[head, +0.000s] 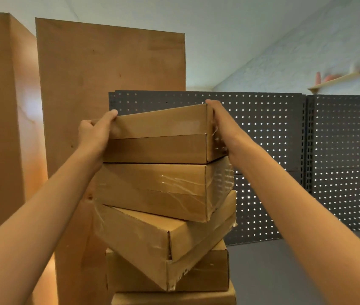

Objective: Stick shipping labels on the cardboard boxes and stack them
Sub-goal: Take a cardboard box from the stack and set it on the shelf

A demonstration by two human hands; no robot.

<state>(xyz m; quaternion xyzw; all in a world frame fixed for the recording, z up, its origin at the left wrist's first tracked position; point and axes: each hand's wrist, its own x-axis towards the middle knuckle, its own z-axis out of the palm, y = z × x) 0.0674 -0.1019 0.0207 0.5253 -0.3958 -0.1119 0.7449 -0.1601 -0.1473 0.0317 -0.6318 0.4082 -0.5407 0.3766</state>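
Note:
A tall stack of several flat cardboard boxes rises in the middle of the view, each turned a little differently. The top box sits on the stack, its front side facing me. My left hand grips its left end, thumb on the upper edge. My right hand holds its right end, fingers curled over the far top corner. The second box has clear tape across its front. No shipping label shows on any side facing me.
Tall plywood panels stand directly behind and to the left of the stack. A grey perforated metal wall runs along the right. A small wooden shelf hangs high on the right wall. Grey floor lies at lower right.

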